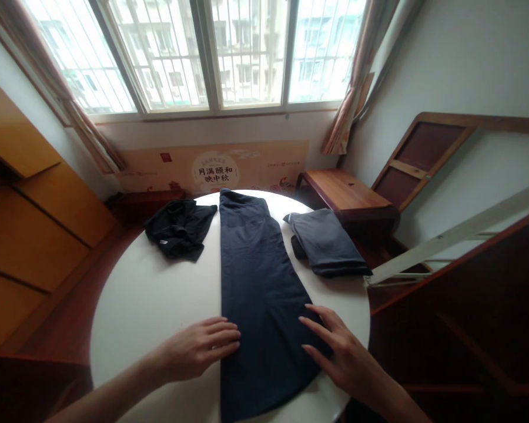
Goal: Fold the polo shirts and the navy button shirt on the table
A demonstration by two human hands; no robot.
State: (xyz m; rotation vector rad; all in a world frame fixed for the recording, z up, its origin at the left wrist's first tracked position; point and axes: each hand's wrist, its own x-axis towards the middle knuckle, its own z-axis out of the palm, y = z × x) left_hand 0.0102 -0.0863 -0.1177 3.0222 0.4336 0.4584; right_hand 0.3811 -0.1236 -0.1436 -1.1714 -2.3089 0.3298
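A long dark navy garment [260,282], which looks like trousers folded lengthwise, lies flat down the middle of the round white table [158,305]. Its straight edge runs along the left and its curved edge along the right. My left hand [203,346] rests flat over the left edge, fingers stretched out and close together. On the right edge lies my right hand [335,346], its fingers spread on the cloth. Neither hand grasps anything that I can see. The garment's near end reaches the bottom of the view.
A crumpled black garment [180,229] lies on the table at the far left. Folded grey and dark clothes [328,244] are stacked at the right. Beyond stand a wooden bench [344,191] and a barred window [247,53]; orange cabinets [44,223] line the left.
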